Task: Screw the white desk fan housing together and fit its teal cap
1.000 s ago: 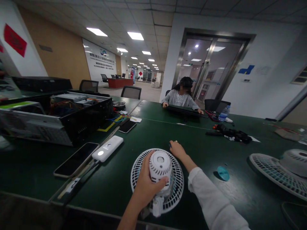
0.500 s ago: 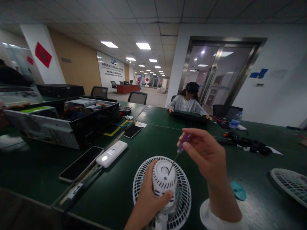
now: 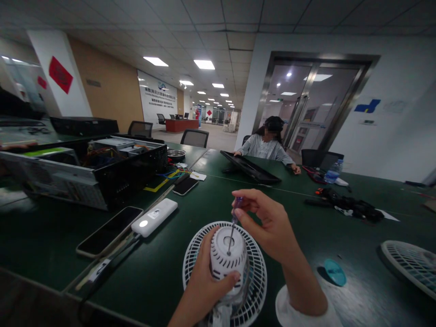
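A white fan (image 3: 227,268) lies grille-down on the green table, its rounded motor housing facing up. My left hand (image 3: 207,274) wraps around the housing, thumb on the near side and fingers on the far left. Between the thumb and fingers of my right hand (image 3: 264,220) is a screwdriver (image 3: 235,213) with a clear purple handle. Its thin shaft slants down, and the tip sits at a small hole in the top of the housing. Whether a screw is in that hole I cannot make out.
Left of the fan lie a white power bank (image 3: 155,218), a phone (image 3: 109,231) and a second phone (image 3: 185,186). An opened computer case (image 3: 102,168) stands farther left. To the right are a teal round cap (image 3: 335,272) and another fan grille (image 3: 410,261). Across the table, a person handles a black monitor (image 3: 254,169).
The screwdriver has moved left and stands more upright, its tip at the housing hole. My left hand keeps its hold. The person opposite has tilted and shifted the monitor leftward.
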Action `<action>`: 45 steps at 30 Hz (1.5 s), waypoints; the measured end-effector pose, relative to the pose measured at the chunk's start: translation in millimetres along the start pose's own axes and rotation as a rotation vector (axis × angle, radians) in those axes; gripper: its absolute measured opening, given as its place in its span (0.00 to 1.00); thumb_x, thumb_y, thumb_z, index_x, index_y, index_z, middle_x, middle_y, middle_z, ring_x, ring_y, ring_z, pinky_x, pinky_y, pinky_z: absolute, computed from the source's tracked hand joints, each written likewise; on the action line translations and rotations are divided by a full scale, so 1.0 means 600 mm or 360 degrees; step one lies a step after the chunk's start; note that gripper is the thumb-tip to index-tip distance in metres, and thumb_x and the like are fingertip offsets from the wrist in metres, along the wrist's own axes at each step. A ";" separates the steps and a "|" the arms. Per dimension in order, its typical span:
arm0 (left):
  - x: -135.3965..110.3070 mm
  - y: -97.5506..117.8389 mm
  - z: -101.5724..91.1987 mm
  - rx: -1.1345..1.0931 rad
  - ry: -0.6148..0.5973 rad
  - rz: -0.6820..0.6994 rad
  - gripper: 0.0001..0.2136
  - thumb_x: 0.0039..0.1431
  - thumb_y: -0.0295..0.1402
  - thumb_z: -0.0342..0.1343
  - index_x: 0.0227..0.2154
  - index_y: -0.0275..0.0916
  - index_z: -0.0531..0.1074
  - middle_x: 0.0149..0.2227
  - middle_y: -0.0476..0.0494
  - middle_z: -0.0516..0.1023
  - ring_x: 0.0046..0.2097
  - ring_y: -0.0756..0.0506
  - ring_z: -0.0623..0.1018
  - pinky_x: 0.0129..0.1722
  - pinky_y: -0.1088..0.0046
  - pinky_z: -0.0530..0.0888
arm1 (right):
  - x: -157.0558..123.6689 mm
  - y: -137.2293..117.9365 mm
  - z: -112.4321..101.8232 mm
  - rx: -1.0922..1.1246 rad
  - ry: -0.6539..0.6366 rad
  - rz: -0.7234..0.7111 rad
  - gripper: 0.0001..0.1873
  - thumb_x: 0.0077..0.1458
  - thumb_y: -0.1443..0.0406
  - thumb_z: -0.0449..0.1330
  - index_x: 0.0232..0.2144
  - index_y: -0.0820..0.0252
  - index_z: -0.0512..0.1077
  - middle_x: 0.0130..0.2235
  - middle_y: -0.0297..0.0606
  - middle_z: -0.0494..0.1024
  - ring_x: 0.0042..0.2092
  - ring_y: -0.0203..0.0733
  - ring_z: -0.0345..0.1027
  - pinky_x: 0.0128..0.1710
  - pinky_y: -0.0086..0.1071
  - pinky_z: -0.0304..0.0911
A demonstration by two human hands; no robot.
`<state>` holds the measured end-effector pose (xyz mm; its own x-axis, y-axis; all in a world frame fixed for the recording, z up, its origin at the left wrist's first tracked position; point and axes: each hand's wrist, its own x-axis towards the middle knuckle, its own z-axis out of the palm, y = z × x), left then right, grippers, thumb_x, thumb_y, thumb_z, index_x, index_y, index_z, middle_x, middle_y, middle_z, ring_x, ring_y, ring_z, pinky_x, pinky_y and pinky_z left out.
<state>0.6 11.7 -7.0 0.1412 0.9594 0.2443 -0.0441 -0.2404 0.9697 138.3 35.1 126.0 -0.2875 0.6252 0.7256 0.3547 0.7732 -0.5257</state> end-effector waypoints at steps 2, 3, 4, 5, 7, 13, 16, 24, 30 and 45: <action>0.000 0.001 0.000 0.0006 0.0009 0.0000 0.37 0.45 0.37 0.60 0.58 0.41 0.50 0.61 0.38 0.57 0.61 0.35 0.58 0.62 0.53 0.50 | 0.000 0.001 -0.001 0.0008 -0.0013 0.0006 0.14 0.53 0.71 0.55 0.43 0.57 0.68 0.36 0.35 0.74 0.35 0.34 0.70 0.35 0.30 0.69; 0.000 0.002 0.000 0.0007 0.0011 -0.0001 0.37 0.45 0.37 0.60 0.58 0.41 0.51 0.61 0.38 0.57 0.61 0.35 0.59 0.62 0.53 0.50 | 0.000 0.001 -0.001 0.0009 -0.0021 0.0007 0.14 0.53 0.70 0.55 0.43 0.57 0.68 0.36 0.35 0.73 0.35 0.35 0.70 0.35 0.30 0.69; 0.000 0.002 0.000 0.0005 0.0009 -0.0003 0.37 0.45 0.37 0.60 0.58 0.41 0.51 0.60 0.38 0.57 0.61 0.35 0.59 0.62 0.53 0.50 | 0.001 0.002 -0.002 0.0007 -0.0025 0.0008 0.14 0.53 0.70 0.55 0.43 0.57 0.68 0.36 0.35 0.73 0.35 0.35 0.70 0.36 0.31 0.69; -0.001 0.003 0.000 0.0002 0.0004 -0.0006 0.37 0.45 0.36 0.60 0.58 0.41 0.51 0.60 0.38 0.58 0.61 0.35 0.59 0.62 0.53 0.51 | 0.001 0.003 -0.002 0.0004 -0.0027 0.0009 0.14 0.53 0.70 0.55 0.43 0.56 0.68 0.36 0.35 0.73 0.35 0.35 0.70 0.36 0.31 0.69; -0.001 0.004 0.000 -0.0004 0.0002 -0.0016 0.37 0.45 0.36 0.60 0.58 0.41 0.51 0.60 0.38 0.58 0.61 0.35 0.59 0.62 0.53 0.51 | 0.000 0.005 -0.004 0.0009 -0.0026 0.0018 0.14 0.53 0.70 0.55 0.43 0.56 0.68 0.36 0.35 0.73 0.35 0.35 0.70 0.36 0.31 0.69; -0.002 0.010 0.000 -0.0006 0.0009 -0.0039 0.36 0.44 0.37 0.60 0.57 0.41 0.52 0.60 0.39 0.58 0.61 0.35 0.60 0.62 0.55 0.51 | 0.001 0.007 -0.003 0.0033 -0.0011 0.0032 0.14 0.53 0.71 0.55 0.43 0.57 0.68 0.36 0.35 0.73 0.35 0.35 0.70 0.35 0.30 0.69; -0.002 0.010 0.000 -0.0021 0.0007 -0.0052 0.37 0.44 0.36 0.61 0.57 0.41 0.51 0.60 0.39 0.58 0.61 0.35 0.59 0.62 0.54 0.51 | 0.003 0.006 -0.002 0.0025 0.0008 0.0036 0.13 0.53 0.71 0.55 0.42 0.57 0.68 0.36 0.35 0.73 0.35 0.34 0.70 0.35 0.30 0.69; -0.002 0.004 -0.001 -0.0013 -0.0018 -0.0043 0.38 0.45 0.38 0.61 0.58 0.41 0.50 0.60 0.38 0.58 0.61 0.35 0.59 0.62 0.53 0.52 | 0.004 0.008 -0.002 0.0000 0.0013 0.0082 0.13 0.53 0.70 0.55 0.43 0.57 0.68 0.36 0.36 0.73 0.35 0.35 0.71 0.35 0.31 0.70; -0.003 0.004 -0.001 0.0014 0.0007 -0.0042 0.37 0.45 0.37 0.61 0.58 0.42 0.51 0.60 0.38 0.58 0.61 0.35 0.59 0.62 0.53 0.51 | 0.004 0.007 -0.004 -0.0004 0.0003 0.0071 0.13 0.53 0.70 0.55 0.42 0.57 0.68 0.36 0.36 0.74 0.35 0.35 0.71 0.35 0.31 0.70; -0.003 0.005 -0.001 0.0025 0.0017 0.0003 0.37 0.45 0.38 0.61 0.58 0.42 0.51 0.60 0.39 0.58 0.61 0.35 0.60 0.61 0.55 0.54 | 0.000 0.002 -0.010 0.0004 -0.0086 0.0020 0.13 0.54 0.70 0.55 0.43 0.56 0.67 0.37 0.35 0.74 0.36 0.36 0.70 0.36 0.32 0.70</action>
<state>-0.3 9.6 -4.8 0.1303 0.9604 0.2461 -0.0290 -0.2444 0.9692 144.2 35.2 128.0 -0.3306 0.6397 0.6939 0.3566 0.7654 -0.5358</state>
